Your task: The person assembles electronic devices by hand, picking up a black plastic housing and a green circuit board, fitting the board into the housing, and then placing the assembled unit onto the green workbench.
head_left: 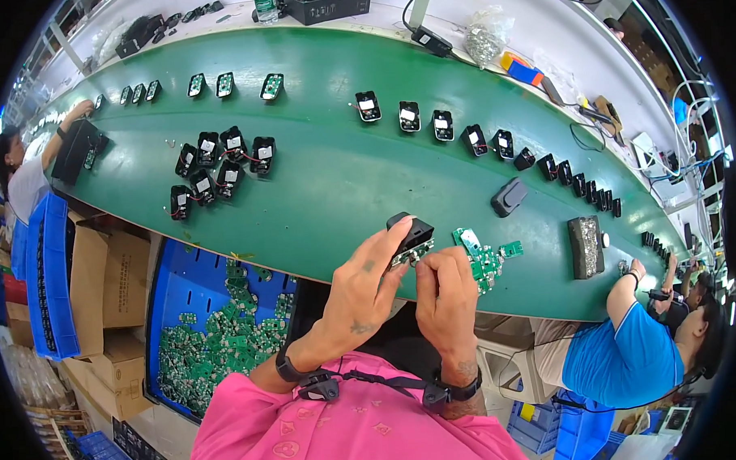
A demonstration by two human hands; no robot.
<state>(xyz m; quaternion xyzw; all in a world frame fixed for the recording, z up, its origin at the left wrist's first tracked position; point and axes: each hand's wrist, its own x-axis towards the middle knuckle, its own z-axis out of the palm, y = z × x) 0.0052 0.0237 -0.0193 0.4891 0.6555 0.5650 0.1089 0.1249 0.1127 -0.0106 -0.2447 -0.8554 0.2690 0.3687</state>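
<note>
My left hand [360, 291] grips a small black plastic housing [417, 230] above the table's near edge, its open side tilted toward my right hand. A green circuit board [415, 253] with small parts shows at the lower side of the housing. My right hand [447, 300] is closed, thumb and forefinger pinched at the board's edge. The fingers partly hide how the board sits. A small pile of loose green circuit boards [484, 266] lies on the table just right of my right hand. Behind it rests a black plastic cover [509, 197].
On the green table [318, 199] stand a cluster of black housings [229, 179] and a curved row of more [443, 125]. A dark block [586, 247] lies at right. A blue bin [193, 273] of boards stands below left. Co-workers sit left and right, one in a blue shirt [632, 355].
</note>
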